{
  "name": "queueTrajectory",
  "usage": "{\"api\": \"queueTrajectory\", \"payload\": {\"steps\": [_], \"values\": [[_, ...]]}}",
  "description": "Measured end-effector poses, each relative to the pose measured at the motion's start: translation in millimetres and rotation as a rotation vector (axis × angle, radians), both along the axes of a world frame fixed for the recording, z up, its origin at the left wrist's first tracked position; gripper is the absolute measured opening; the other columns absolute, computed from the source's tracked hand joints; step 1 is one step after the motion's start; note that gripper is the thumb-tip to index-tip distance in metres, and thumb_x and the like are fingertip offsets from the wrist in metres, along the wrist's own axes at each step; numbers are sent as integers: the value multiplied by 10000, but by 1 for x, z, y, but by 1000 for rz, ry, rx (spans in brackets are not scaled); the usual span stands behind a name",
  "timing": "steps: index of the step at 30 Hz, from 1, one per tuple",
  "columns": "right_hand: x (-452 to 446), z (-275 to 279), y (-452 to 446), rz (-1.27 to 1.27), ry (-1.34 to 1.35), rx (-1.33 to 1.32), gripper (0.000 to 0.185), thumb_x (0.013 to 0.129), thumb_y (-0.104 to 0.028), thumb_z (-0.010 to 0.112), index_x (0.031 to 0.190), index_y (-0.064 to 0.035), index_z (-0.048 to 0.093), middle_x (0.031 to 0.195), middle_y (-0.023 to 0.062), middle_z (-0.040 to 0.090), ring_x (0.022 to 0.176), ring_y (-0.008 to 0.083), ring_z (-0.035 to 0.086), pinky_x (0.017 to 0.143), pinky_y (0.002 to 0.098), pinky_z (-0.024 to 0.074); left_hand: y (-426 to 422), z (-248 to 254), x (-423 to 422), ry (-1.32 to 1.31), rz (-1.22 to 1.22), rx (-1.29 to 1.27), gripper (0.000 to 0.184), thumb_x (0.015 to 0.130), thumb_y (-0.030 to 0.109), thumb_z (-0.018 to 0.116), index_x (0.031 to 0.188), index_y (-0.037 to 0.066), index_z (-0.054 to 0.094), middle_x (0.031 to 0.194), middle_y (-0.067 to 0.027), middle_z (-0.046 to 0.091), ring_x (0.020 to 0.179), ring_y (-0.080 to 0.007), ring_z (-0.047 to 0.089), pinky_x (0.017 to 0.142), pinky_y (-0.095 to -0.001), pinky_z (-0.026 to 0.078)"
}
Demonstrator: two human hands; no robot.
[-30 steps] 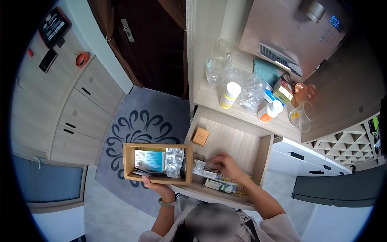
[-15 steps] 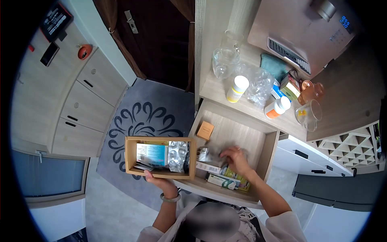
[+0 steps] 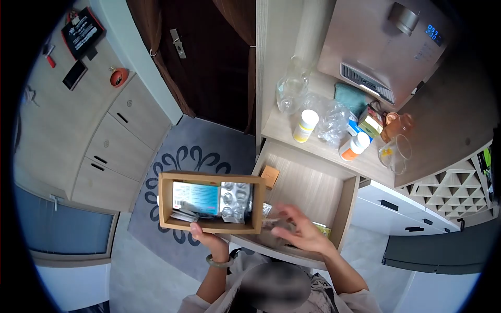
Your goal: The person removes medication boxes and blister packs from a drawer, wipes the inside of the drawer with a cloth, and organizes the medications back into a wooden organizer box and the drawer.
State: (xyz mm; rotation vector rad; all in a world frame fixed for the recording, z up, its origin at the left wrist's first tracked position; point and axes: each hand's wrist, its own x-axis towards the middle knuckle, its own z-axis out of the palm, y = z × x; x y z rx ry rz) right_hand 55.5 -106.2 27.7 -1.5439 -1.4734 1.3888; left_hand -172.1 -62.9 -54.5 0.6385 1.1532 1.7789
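My left hand (image 3: 210, 244) grips a brown cardboard box (image 3: 209, 228) from its near side. Inside it are a blue-and-white medicine box (image 3: 197, 198), a silver blister pack (image 3: 234, 201) and some flat packets. My right hand (image 3: 302, 230) hovers above the near part of an open drawer (image 3: 313, 180), thumb and fingers apart, slightly blurred. Nothing shows clearly between them. Below the hand lie a crumpled silver packet (image 3: 266, 209) and a yellow-green packet (image 3: 323, 229), both partly hidden. A small orange-brown box (image 3: 270, 176) sits at the drawer's left side, partly covered by the cardboard box.
On the counter above the drawer stand a white-and-yellow bottle (image 3: 306, 126), a white-and-orange bottle (image 3: 355, 146), clear plastic wrap (image 3: 332, 122), a glass jug (image 3: 292, 93) and a clear cup (image 3: 395, 155). A water dispenser (image 3: 376, 57) stands behind them.
My right hand has shifted left and down toward the cardboard box, its fingers spreading. The cardboard box has moved slightly right, covering more of the drawer's left side. The camera view has shifted a little.
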Motion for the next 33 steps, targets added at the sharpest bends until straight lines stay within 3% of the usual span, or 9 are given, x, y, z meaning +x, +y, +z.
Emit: {"api": "queueTrajectory", "payload": {"steps": [1,3,6,7,10,14,16,24,33], "values": [[1,-3,-1,-4,-1,7,591,903,-303,675,1405,-115,426,1351,120,454,1183,237,511,915,355,501,-3,-9,-5,-1,-4,7,568,980,550,356,1210,41,454,1183,-61,498,1063,-187,503,966,-334,376],[3,-11,-6,-224,701,44,800,875,-305,692,1503,-117,234,1392,135,414,1249,250,471,974,364,476,-4,-19,-6,106,-213,-111,489,990,511,369,1147,57,464,1133,-51,504,1011,-177,514,927,-317,390],[8,6,-17,-453,864,-28,899,849,-257,691,1533,-152,118,1426,173,352,1284,294,433,1037,391,429,-7,-13,23,299,-503,-109,392,984,324,504,1199,0,452,1057,-45,472,983,-133,449,883,-285,379],[12,9,-21,-539,829,-4,873,821,-241,684,1518,-143,169,1395,147,382,1302,276,410,1060,389,406,-4,58,41,215,-575,-131,470,976,303,530,1282,-32,409,1141,-74,488,1047,-151,442,939,-299,364],[24,-14,-41,-762,713,132,805,812,-221,687,1485,-127,255,1379,134,407,1267,252,419,1040,362,382,8,69,65,699,-346,150,490,931,226,604,1313,-24,426,1248,-149,514,1145,-248,476,988,-323,359],[38,-37,-66,-930,659,167,772,805,-244,683,1461,-113,297,1366,129,413,1253,255,412,1044,377,353,29,108,73,1182,-524,518,423,866,132,638,1253,9,519,1283,-163,522,1196,-304,471,1014,-367,361],[44,-49,-76,-949,682,189,742,814,-256,658,1449,-95,310,1365,137,408,1260,258,402,1050,376,341,48,103,88,1344,-1105,833,387,842,80,629,1224,58,574,1326,-139,518,1214,-281,482,1002,-416,380],[43,-40,-95,-1003,516,253,676,834,-222,599,1435,-77,325,1275,152,476,1188,245,454,1032,342,353,63,86,133,1469,-1625,816,566,775,203,747,1285,71,538,1326,-128,489,1293,-318,409,1098,-418,316],[45,-44,-102,-975,406,270,643,824,-188,596,1412,-99,350,1229,132,495,1133,233,478,1008,334,368,58,78,140,1538,-1630,764,653,741,223,770,1298,23,493,1363,-153,463,1339,-343,350,1094,-445,327]]}}
